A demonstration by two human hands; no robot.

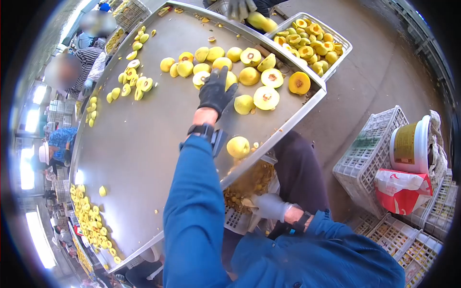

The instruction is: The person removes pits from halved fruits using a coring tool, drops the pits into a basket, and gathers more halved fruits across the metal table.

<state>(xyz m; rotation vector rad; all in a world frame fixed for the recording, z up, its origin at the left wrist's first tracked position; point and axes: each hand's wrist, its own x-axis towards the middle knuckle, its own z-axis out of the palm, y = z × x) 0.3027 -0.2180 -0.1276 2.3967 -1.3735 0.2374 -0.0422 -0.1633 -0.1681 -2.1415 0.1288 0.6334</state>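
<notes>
My left hand (217, 91), in a black glove, reaches over the steel table among yellow peach halves. Its fingers are spread, and a peach half (231, 80) lies between forefinger and thumb. Around it are more halves, some cut side up with the pit showing, such as one half (266, 98). Nearer me a single peach (238, 147) sits by the table's edge. My right hand (271, 207), in a pale grey glove and blurred, is closed below the edge, over a crate of pits and scraps (261, 180). A small light-brown piece shows at its fingers; its kind is unclear.
The metal table (139, 168) has a raised rim. Peach pieces (93, 221) lie along its far left side. A white crate of peach halves (342, 53) stands beyond the far corner. Stacked crates (372, 153) and a bucket (410, 144) are at right. Other people work around the table.
</notes>
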